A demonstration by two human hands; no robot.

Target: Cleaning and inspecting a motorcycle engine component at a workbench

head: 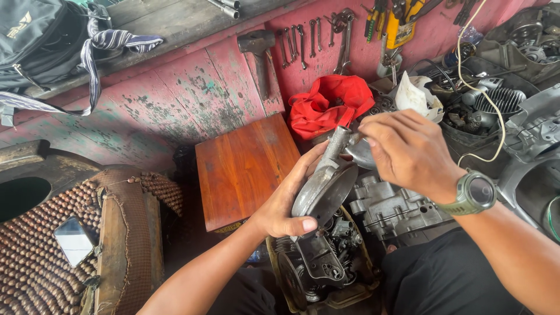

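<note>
So we cradle the grey cover (324,188) in our left hand (286,201), just above the engine (321,265), so our right hand (408,153) can pinch its upper end.

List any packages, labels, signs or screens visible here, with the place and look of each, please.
Phone: lies flat on the beaded seat cover at lower left; rectangular, pale reflecting screen.
Wristwatch: on the right wrist; round dark face, olive green case.
Backpack logo: upper left on the dark bag; small pale mark.
</note>
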